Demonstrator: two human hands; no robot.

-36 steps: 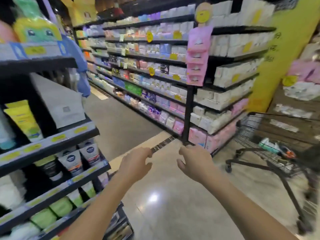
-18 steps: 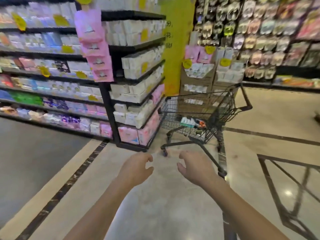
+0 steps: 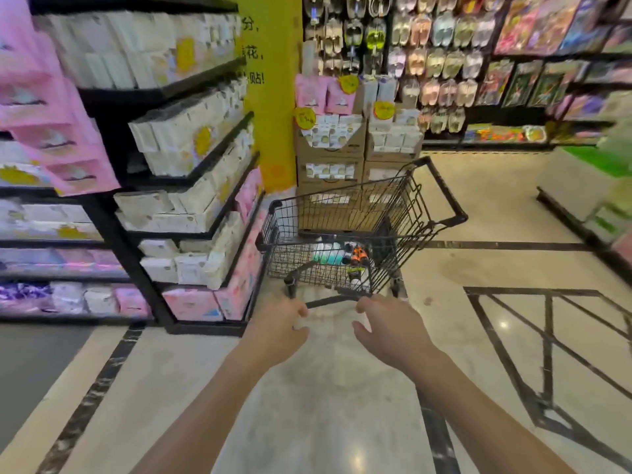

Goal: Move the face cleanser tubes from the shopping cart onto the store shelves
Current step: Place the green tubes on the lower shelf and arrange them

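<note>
Hands: left hand [image 3: 277, 331] and right hand [image 3: 393, 331] empty, fingers loosely curled, held out side by side | shopping cart [image 3: 284, 234] just ahead, beside store shelves [image 3: 205, 328] | face cleanser tubes [image 3: 328, 253] lie on the cart's bottom

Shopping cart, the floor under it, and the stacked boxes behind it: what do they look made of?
Shopping cart: black-coated metal wire, judging by its thin see-through grid; matte. Floor: likely polished stone or tile; it is beige with dark inlaid lines and mirrors the ceiling lights. Stacked boxes: apparently brown cardboard; dull, with cut-out fronts.
</note>
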